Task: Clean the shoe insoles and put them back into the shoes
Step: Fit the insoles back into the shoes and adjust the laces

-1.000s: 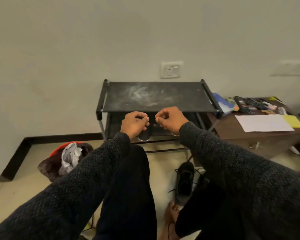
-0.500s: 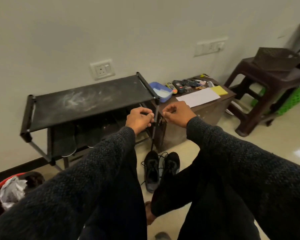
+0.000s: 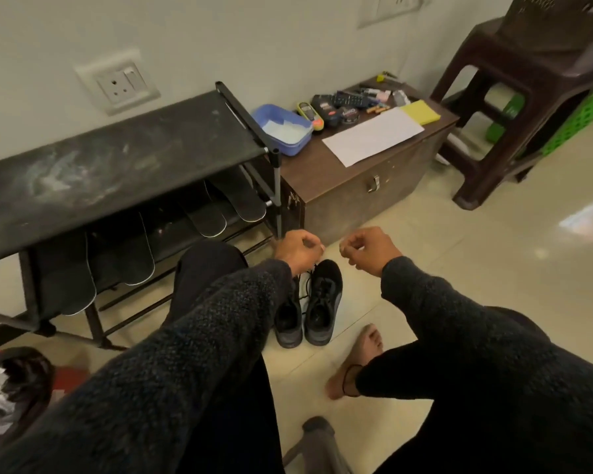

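Both hands raised above the pair of black shoes (image 3: 308, 302) on the tiled floor, fingers curled in, nothing visibly held: left hand (image 3: 297, 249) a loose fist over the lace end of the left shoe, right hand (image 3: 368, 249) likewise curled, just to the right of the pair. Whether a lace strand is pinched in the left grip: cannot tell, too small and blurred.

Insoles (image 3: 144, 254) not in the shoes; several dark ones with pale edges lying across the lower tier of the black shoe rack (image 3: 124, 159), toes hanging past the front rail.

Likely risks, judged from the layout:
- Overhanging insoles nudged by the raised knee right beside the rack, sliding off onto the floor and picking up dirt
- More insoles than this one pair needs, so easy to pick a wrong or mismatched one, or swap left for right
- Loose laces trailing between the shoes, liable to be trapped under an insole on refitting
- Insole creased at the toe if pushed in without opening the shoe wide

Containers:
- Blue tub (image 3: 283, 130) on the brown bench (image 3: 339, 179) beside the rack, white stuff inside, possibly paper or tissue
- Dark bag (image 3: 18, 381) at lower left, crumpled pale material inside
- Green crate (image 3: 586, 121) at far right, contents hidden
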Available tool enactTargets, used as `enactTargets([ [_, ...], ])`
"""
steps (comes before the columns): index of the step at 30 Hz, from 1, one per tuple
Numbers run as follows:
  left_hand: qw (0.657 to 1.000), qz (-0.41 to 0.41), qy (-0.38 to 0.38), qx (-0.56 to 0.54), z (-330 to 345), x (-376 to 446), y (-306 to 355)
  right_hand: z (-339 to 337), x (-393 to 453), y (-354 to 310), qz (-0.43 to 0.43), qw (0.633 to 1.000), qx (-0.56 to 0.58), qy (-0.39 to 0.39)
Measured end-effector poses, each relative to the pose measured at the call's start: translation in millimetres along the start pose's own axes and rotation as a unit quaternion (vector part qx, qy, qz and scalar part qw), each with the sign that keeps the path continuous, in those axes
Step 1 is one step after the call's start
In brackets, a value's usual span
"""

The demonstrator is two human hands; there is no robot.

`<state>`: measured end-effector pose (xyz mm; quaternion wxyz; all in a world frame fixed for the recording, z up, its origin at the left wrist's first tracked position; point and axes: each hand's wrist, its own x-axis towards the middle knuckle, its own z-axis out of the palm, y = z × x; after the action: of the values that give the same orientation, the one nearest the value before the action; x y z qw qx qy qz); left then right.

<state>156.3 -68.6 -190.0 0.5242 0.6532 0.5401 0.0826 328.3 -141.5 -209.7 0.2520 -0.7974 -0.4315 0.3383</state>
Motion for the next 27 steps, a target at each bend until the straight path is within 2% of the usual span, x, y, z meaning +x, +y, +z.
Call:
enactTargets([
  [5,0.991,-0.066,-0.051,0.104,29.2,34.7,-37.1,62.3,30.3,55.3,0.095,0.989,-0.039,-0.111],
  [8,0.980,-0.060,-0.080,0.175,37.3,46.8,-46.8,100.7,43.6,78.8,0.153,0.956,-0.122,-0.221],
  [12,0.976,-0.069,-0.090,0.185,47.3,67.2,-54.4,144.7,50.9,98.9,0.113,0.905,-0.262,-0.315],
  [15,0.976,-0.075,-0.099,0.181,57.9,81.4,-56.7,173.0,52.8,113.3,0.113,0.882,-0.276,-0.365],
  [19,0.970,-0.099,-0.108,0.197,69.3,95.1,-74.5,200.1,49.3,135.7,0.139,0.886,-0.257,-0.360],
  [23,0.950,-0.181,-0.126,0.221,86.6,99.6,-122.0,203.6,47.4,144.5,0.108,0.921,-0.258,-0.270],
  [27,0.922,-0.207,-0.190,0.265,116.7,93.4,-161.9,212.1,46.4,165.4,0.092,0.903,-0.278,-0.314],
])
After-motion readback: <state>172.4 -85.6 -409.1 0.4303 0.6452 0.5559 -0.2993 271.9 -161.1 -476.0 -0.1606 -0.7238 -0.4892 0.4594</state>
